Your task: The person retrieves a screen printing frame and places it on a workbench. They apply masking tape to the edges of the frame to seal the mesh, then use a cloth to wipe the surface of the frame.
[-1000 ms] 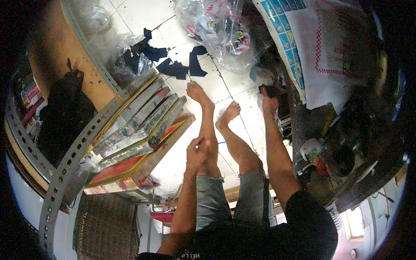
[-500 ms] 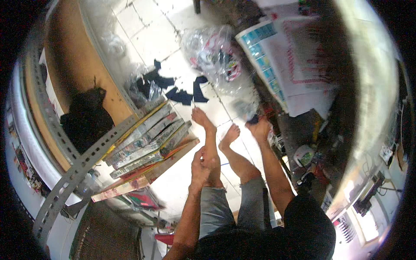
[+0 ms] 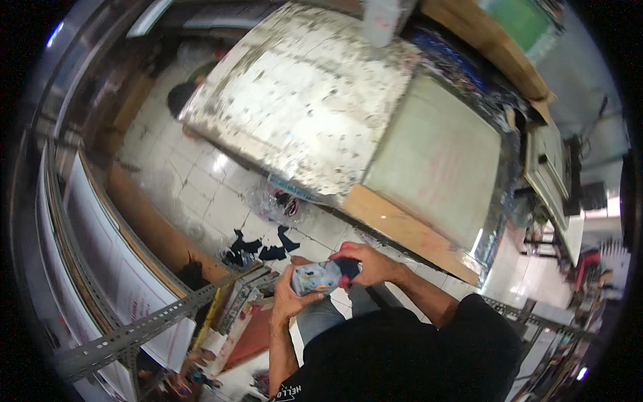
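In front of me, I hold a grey, paint-smudged container [image 3: 313, 277], tilted on its side, with both hands. My left hand [image 3: 286, 299] is wrapped round its left end. At the other end, my right hand [image 3: 376, 264] closes on a red part, perhaps a lid, and a dark navy cloth scrap [image 3: 350, 267]. The fingers of that hand are partly hidden by the cloth. Several dark cloth scraps [image 3: 272, 253] lie on the tiled floor beyond my hands, beside a clear plastic bag [image 3: 271, 201].
Ahead stands a large stained table [image 3: 295, 100], with a greenish-framed panel [image 3: 442, 161] and a wooden board [image 3: 408, 231] along its near right side. A perforated metal rack [image 3: 161, 315] with upright frames runs along my left. What looks like a person [image 3: 181, 100] is partly hidden beyond the table's left corner.
My right hand has come up from low by the table's underside, and the container now shows in it. My left hand has left my knee and grips the container. The view has lifted to the tabletop.
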A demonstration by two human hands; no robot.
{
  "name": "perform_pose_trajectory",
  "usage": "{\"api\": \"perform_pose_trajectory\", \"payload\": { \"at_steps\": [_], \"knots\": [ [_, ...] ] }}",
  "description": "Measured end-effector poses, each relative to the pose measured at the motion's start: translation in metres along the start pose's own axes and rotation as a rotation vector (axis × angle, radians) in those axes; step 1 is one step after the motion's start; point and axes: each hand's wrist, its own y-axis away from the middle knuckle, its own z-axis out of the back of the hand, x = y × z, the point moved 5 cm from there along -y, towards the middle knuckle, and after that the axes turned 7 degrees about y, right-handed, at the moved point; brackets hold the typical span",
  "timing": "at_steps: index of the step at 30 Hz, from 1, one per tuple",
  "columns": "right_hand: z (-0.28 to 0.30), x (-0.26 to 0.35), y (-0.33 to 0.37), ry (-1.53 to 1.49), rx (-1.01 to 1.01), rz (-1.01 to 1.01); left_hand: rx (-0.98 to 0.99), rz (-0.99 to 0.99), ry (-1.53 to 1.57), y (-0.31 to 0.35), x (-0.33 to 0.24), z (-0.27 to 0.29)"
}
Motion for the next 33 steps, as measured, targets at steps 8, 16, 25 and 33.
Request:
{"api": "perform_pose_trajectory", "payload": {
  "at_steps": [8,16,25,33],
  "knots": [
    [0.124,-0.088,0.177,0.291,-0.973,-0.622,-0.121,-0.219,-0.614,-0.071,-0.151,-0.07],
    [0.131,-0.132,0.288,0.622,-1.421,-0.863,0.038,-0.226,-1.142,-0.189,-0.196,-0.195],
    [0.136,-0.131,0.284,0.726,-1.534,-0.89,0.249,-0.437,-1.285,-0.258,-0.219,-0.288],
    [0.139,-0.131,0.28,0.733,-1.541,-0.888,0.439,-0.615,-1.312,-0.272,-0.236,-0.337]
  ]
}}
